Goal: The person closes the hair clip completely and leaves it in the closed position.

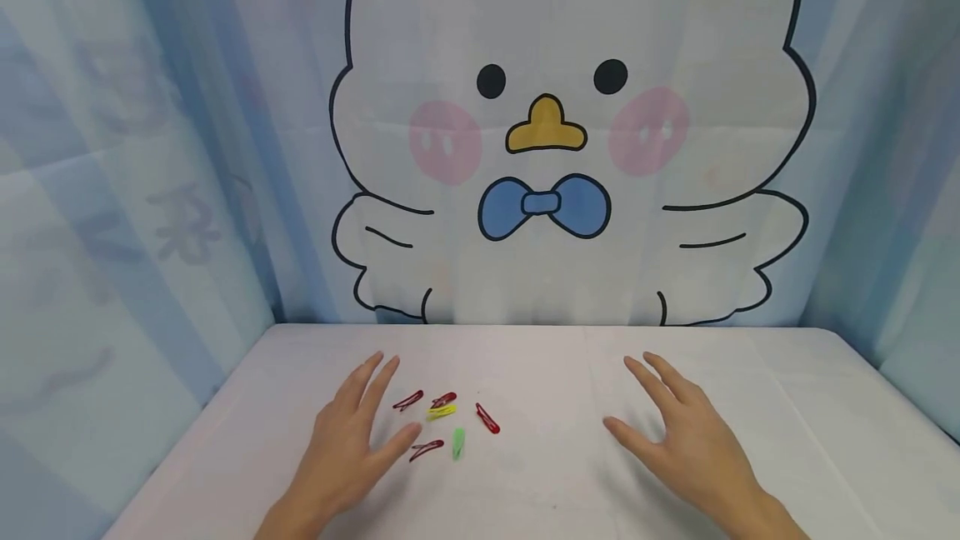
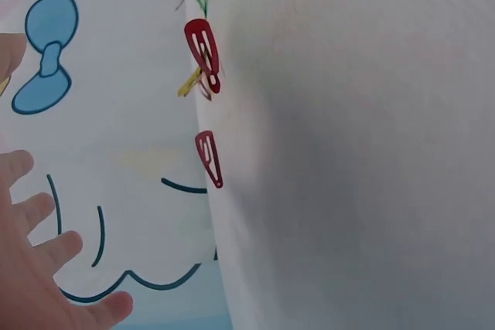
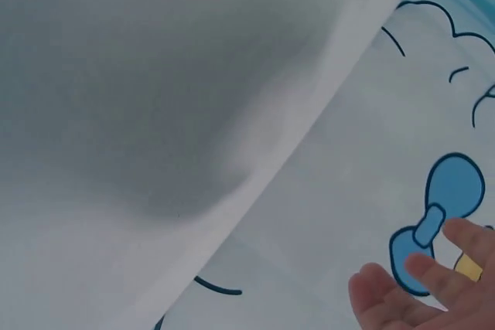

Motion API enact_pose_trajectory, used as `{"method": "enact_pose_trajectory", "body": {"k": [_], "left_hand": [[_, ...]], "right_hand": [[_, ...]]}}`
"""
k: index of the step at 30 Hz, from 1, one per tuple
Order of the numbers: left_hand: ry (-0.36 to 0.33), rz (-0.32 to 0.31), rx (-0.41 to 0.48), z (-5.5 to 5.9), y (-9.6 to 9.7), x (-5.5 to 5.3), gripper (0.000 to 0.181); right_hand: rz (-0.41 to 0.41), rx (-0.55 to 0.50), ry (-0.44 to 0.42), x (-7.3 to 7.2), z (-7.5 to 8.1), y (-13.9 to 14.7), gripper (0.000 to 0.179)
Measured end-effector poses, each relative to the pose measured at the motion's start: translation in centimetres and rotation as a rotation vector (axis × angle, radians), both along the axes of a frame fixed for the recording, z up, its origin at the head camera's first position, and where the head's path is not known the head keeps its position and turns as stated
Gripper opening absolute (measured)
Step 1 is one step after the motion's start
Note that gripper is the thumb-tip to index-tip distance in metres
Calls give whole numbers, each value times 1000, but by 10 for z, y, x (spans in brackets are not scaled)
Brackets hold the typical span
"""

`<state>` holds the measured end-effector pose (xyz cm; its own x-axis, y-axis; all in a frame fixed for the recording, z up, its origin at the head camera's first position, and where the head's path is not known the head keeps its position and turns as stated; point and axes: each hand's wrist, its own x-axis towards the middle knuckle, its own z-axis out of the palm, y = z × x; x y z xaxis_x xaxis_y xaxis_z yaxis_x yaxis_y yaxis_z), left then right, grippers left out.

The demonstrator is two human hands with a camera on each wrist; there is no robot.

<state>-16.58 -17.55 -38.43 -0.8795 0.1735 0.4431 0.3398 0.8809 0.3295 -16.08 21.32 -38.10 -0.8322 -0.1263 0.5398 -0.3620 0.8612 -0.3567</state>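
Observation:
Several snap hair clips lie scattered on the white table, left of its middle. Dark red clips (image 1: 487, 418) make up most of them, along with a yellow clip (image 1: 442, 412) and a green clip (image 1: 458, 444). The yellow one lies against a red clip (image 1: 444, 399). My left hand (image 1: 348, 440) is just left of the group, fingers spread, its thumb near the lowest red clip (image 1: 427, 450). Over the right half of the table, my right hand (image 1: 686, 432) has its fingers spread and holds nothing. In the left wrist view, red clips (image 2: 207, 158) show beyond the hand.
The white table (image 1: 555, 365) reaches back to a hanging curtain (image 1: 547, 273) printed with a cartoon bird in a blue bow tie. More pale blue curtain (image 1: 150, 273) hangs along the left side, and another stretch (image 1: 900, 232) along the right.

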Motion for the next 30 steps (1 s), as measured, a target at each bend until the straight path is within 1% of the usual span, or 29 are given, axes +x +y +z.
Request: {"method": "enact_pose_trajectory", "body": {"k": [8,13,18,23,26,30], "left_hand": [[-5,-58,49,-5,8,-7,77],[-8,-85,64,-8,13,-11,76],[-9,-108,75,-10,18,-16,72],[-4,-149,102,-11,21,-20,68],[-19,-158,114,-11,22,-22,68],[-76,-159,140,-11,24,-25,68]], "right_hand": [[25,-3,11,-4,-4,-17,66],[45,8,27,-8,-4,-26,64],[57,15,6,-13,-3,-38,62],[74,33,1,-18,-2,-49,60],[81,55,-1,-21,-3,-55,59],[99,72,-14,-25,-4,-63,57]]}}
